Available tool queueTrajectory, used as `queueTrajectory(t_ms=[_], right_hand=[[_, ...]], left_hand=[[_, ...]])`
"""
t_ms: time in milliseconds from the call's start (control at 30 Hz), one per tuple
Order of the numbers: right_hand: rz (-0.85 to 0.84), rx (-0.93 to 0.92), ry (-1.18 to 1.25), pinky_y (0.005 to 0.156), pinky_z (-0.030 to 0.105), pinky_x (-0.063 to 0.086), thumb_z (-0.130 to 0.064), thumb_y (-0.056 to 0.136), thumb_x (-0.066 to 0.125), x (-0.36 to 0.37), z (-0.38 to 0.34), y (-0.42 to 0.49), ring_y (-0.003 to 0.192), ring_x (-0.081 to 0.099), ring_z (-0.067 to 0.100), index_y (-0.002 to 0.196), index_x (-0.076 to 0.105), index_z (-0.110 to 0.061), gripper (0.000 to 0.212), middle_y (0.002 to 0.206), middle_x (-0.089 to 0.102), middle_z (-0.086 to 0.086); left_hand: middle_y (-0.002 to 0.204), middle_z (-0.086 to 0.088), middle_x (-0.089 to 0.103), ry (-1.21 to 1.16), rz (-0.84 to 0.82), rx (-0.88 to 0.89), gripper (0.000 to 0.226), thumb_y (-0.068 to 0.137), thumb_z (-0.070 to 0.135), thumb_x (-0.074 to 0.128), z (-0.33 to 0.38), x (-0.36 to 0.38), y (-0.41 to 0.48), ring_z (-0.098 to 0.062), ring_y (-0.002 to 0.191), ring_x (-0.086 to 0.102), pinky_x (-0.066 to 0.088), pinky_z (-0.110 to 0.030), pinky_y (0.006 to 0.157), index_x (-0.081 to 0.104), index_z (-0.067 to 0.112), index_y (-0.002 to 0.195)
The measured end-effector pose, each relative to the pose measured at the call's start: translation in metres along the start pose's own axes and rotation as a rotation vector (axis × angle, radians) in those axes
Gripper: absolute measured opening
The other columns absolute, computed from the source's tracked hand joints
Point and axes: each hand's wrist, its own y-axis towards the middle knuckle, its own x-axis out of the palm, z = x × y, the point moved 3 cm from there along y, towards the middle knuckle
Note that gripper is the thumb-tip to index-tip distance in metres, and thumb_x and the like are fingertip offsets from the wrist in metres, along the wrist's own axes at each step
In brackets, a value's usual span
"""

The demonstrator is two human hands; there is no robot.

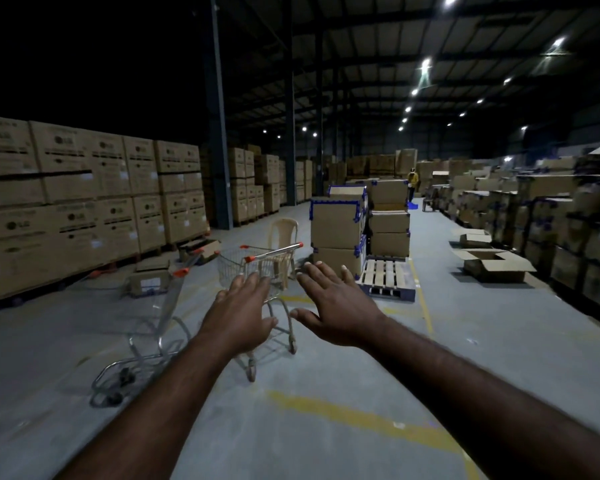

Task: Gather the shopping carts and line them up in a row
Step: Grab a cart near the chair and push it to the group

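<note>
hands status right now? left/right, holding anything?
Left hand: open, fingers spread, holding nothing, in front of the shopping cart.
Right hand: open, fingers spread, holding nothing.

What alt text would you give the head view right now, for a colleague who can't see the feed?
Both bare hands, left hand and right hand, reach forward, open and empty, toward a small wire shopping cart on a warehouse floor. A second cart stands to its left; stacked cardboard boxes line the aisle.

Silver carts (257,268), orange handle caps (249,259)
</note>
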Motion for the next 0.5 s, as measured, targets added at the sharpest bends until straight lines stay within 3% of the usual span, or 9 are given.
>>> queueTrajectory(t_ms=[500], right_hand=[[-0.01, 0.069, 0.029, 0.124, 0.05, -0.002, -0.064, 0.1, 0.028, 0.137, 0.192, 0.293, 0.154, -0.006, 0.017, 0.16, 0.005, -0.02, 0.078, 0.168, -0.002, 0.001]], left_hand=[[0.168, 0.001, -0.002, 0.008, -0.052, 0.055, 0.084, 0.096, 0.05, 0.054, -0.042, 0.138, 0.353, -0.025, 0.153, -0.005, 0.012, -0.05, 0.123, 0.005, 0.025, 0.159]])
